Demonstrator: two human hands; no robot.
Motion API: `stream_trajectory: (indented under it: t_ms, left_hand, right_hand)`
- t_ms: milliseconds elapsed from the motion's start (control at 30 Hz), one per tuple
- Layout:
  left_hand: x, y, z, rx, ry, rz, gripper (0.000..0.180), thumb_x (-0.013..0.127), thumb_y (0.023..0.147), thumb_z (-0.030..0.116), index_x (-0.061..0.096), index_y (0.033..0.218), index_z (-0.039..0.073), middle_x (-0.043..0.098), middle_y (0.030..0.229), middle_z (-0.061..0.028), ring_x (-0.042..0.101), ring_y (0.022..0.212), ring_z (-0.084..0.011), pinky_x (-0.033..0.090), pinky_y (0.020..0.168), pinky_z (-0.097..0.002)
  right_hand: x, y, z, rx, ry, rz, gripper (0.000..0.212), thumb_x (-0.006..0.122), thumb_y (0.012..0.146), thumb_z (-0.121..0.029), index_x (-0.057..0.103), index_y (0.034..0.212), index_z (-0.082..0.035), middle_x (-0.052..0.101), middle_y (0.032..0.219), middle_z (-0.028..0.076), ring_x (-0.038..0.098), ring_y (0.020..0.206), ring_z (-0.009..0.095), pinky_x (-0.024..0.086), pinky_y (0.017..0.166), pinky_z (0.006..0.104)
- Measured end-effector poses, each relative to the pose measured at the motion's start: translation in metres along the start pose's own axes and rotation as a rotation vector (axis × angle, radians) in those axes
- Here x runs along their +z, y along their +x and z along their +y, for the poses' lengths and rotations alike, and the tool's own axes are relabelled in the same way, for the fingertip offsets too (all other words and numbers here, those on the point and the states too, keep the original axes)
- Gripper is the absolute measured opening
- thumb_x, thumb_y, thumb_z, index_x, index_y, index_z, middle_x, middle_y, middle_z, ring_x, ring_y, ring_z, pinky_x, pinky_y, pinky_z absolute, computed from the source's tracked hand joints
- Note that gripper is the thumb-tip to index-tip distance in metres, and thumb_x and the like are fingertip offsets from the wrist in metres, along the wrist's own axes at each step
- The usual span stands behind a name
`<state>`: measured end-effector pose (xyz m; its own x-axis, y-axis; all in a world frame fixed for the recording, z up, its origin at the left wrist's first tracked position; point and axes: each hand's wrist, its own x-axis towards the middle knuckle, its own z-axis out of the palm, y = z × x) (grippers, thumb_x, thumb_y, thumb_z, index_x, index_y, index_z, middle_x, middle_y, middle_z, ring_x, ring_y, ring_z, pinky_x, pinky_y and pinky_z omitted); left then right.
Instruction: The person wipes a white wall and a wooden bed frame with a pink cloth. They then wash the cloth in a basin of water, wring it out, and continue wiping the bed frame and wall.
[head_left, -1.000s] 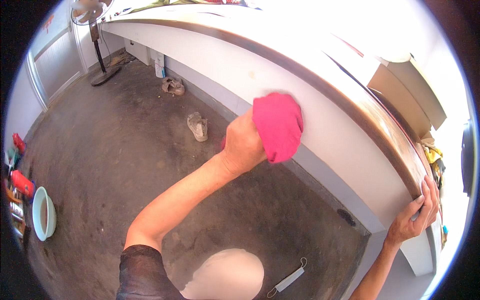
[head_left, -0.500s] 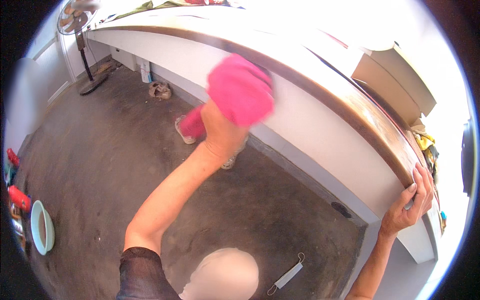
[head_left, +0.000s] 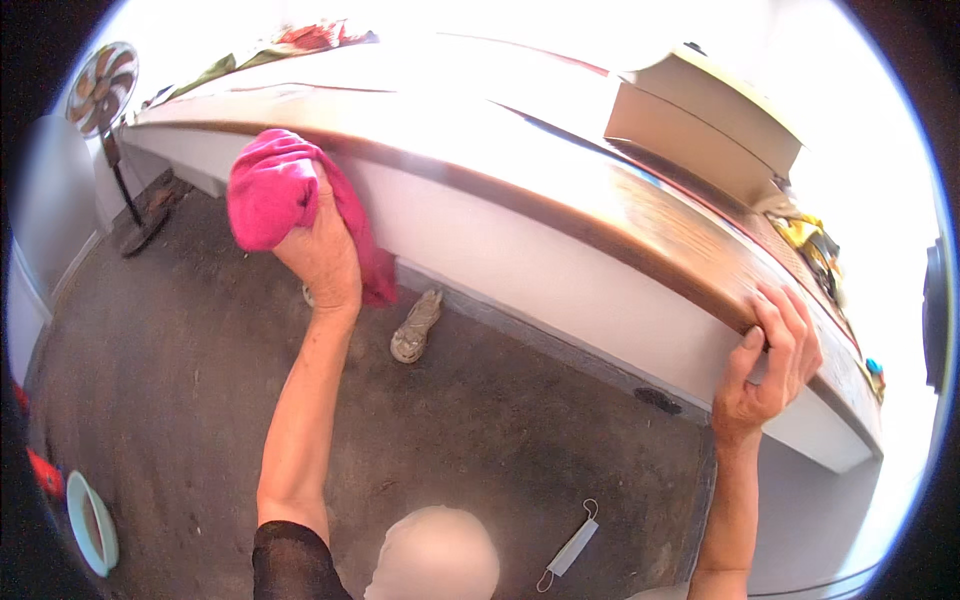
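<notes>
My left hand (head_left: 328, 255) is closed around a bunched pink cloth (head_left: 272, 190), whose loose end hangs down past the wrist. The cloth is at the brown wooden edge of a long tabletop (head_left: 560, 220), toward its far left stretch. At the near right, my right hand (head_left: 775, 365) rests on the same edge. Its fingers lie over the top and its thumb stands apart at the front, with nothing held in it.
A cardboard box (head_left: 690, 125) and yellow and dark fabric (head_left: 805, 240) lie on the tabletop. Below, the dark floor holds a shoe (head_left: 416, 327), a face mask (head_left: 573, 548), a pale blue basin (head_left: 92, 525) and a standing fan (head_left: 118, 165) at the far left.
My left hand has moved left along the table edge with the pink cloth. The view has shifted too, and my right hand still rests on the edge.
</notes>
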<state>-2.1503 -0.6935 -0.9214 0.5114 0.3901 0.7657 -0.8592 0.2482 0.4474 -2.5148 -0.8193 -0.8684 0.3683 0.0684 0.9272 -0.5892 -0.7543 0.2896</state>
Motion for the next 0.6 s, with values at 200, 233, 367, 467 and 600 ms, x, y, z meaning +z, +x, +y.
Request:
stream_trajectory:
  t_ms: [200,233,367,467,600]
  left_hand:
    - [0.001,-0.016,0.018,0.325,0.271,-0.232,0.019,0.066,0.091,0.011,0.064,0.107,0.001,0.067,0.102,-0.0120,0.063,0.096,-0.0273,0.046,0.089,-0.0395]
    - [0.002,-0.023,0.030,0.235,0.228,-0.340,0.024,0.068,0.089,0.012,0.063,0.111,0.002,0.066,0.106,-0.0122,0.062,0.100,-0.0279,0.045,0.092,-0.0404]
    - [0.029,-0.062,0.072,0.481,0.165,-0.605,0.042,0.063,0.091,0.009,0.050,0.131,0.006,0.060,0.121,-0.0104,0.056,0.117,-0.0283,0.039,0.105,-0.0400]
    - [0.041,-0.080,0.078,0.436,0.126,-0.706,0.050,0.064,0.091,0.019,0.045,0.136,0.008,0.051,0.135,-0.0115,0.051,0.124,-0.0269,0.043,0.103,-0.0431]
    - [0.060,-0.099,0.140,0.411,0.141,-0.807,0.046,0.068,0.087,0.023,0.053,0.128,0.007,0.059,0.123,-0.0120,0.059,0.112,-0.0306,0.051,0.093,-0.0426]
  right_hand:
    - [-0.004,0.003,-0.006,0.011,0.135,0.021,0.025,0.061,0.079,-0.002,0.065,0.103,-0.005,0.067,0.106,0.010,0.061,0.107,0.031,0.037,0.095,0.0395]
    - [-0.007,0.004,-0.004,0.015,0.169,0.022,0.026,0.062,0.078,-0.002,0.065,0.103,-0.005,0.067,0.107,0.010,0.060,0.107,0.031,0.038,0.095,0.0399]
    - [-0.020,-0.004,0.011,0.024,0.278,0.007,0.031,0.065,0.075,-0.001,0.064,0.105,-0.004,0.066,0.110,0.011,0.059,0.108,0.033,0.041,0.095,0.0426]
    - [-0.034,-0.011,0.016,0.045,0.345,0.005,0.041,0.069,0.075,-0.006,0.060,0.115,-0.003,0.061,0.120,0.016,0.057,0.112,0.036,0.043,0.099,0.0468]
    - [-0.039,-0.010,0.005,0.123,0.576,0.007,0.060,0.079,0.071,-0.016,0.057,0.126,-0.006,0.047,0.136,0.024,0.050,0.121,0.040,0.041,0.102,0.0487]
